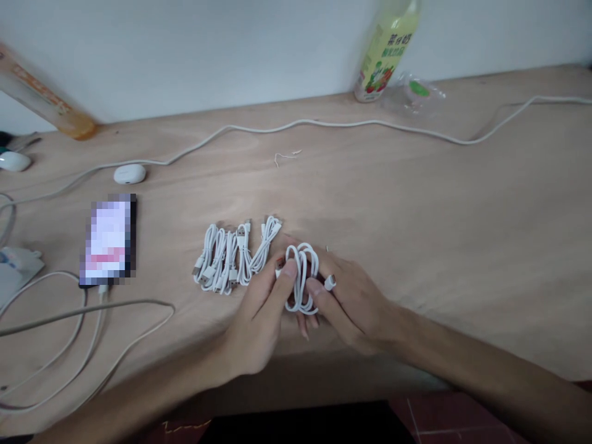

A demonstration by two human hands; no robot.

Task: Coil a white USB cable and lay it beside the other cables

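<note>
A white USB charging cable [301, 277], looped into a loose coil, is held between both hands above the table's front part. My left hand [266, 302] is closed on the coil's left side, thumb on top, with a USB plug showing by its fingertips. My right hand [354, 296] grips the right side, its thumb pressed on the loops. A small white connector sticks out over that hand. Just left of my hands lies a row of several bundled white cables [226, 259], folded into narrow hanks with their plugs showing.
On the left lie a phone [107, 240] with a cable plugged in, a white earbud case [130, 174] and looped cords. A long white cord [319, 123] crosses the back. Two bottles stand by the wall, the yellow-green bottle [386, 55] beside clear plastic wrap [419, 92].
</note>
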